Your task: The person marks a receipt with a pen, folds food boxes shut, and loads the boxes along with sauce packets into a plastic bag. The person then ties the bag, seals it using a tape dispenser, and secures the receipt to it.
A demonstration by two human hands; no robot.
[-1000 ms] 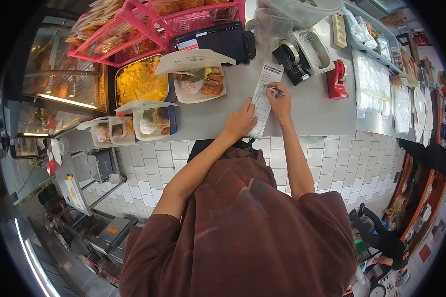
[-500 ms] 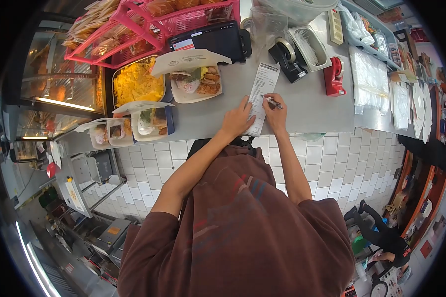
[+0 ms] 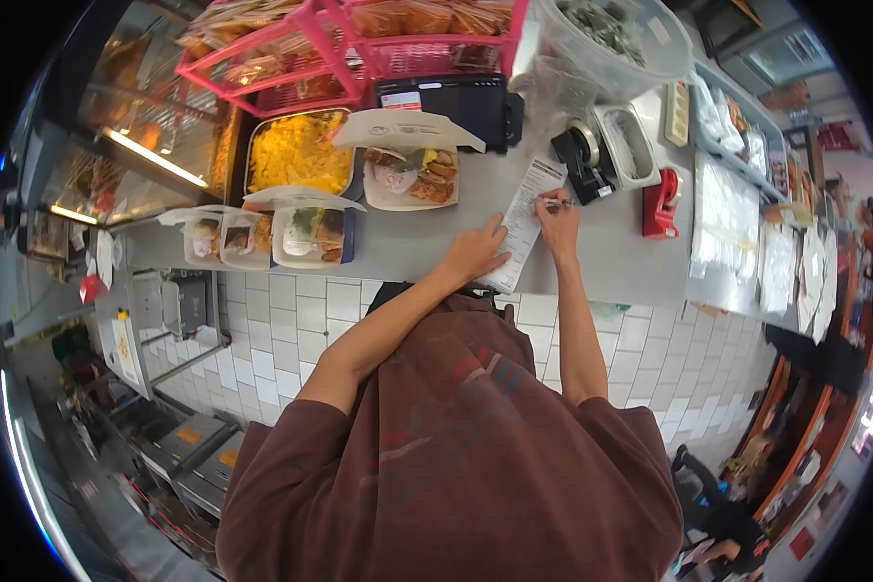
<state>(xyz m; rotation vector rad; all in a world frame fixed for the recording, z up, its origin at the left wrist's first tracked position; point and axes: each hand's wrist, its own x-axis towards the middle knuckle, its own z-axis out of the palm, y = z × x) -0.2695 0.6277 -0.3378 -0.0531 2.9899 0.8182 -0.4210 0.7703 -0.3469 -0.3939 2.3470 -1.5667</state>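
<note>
A long printed paper slip (image 3: pixel 525 233) lies slanted on the metal counter (image 3: pixel 407 238). My left hand (image 3: pixel 476 252) rests on the slip's left side, fingers apart and nothing in them. Closed round a dark pen (image 3: pixel 557 203), my right hand (image 3: pixel 560 225) sits at the slip's right edge. Left of the hands stand open food boxes, one large box (image 3: pixel 412 179) and several lower ones (image 3: pixel 310 236). A black tape dispenser (image 3: pixel 584 165) is just beyond the right hand, with a red one (image 3: pixel 661 204) further right.
Pink baskets (image 3: pixel 359 58) of packets, a tray of yellow food (image 3: pixel 301 153) and a dark tablet (image 3: pixel 451 102) line the back left. A metal container (image 3: pixel 628 145) and a clear tub (image 3: pixel 616 44) stand at the back right. Another person (image 3: pixel 727 519) is at lower right.
The view has tilted and shifted, so the counter things appear lower and turned. My right hand first moved down the slip with the pen, then sits nearer its upper part again. My left hand stays on the slip.
</note>
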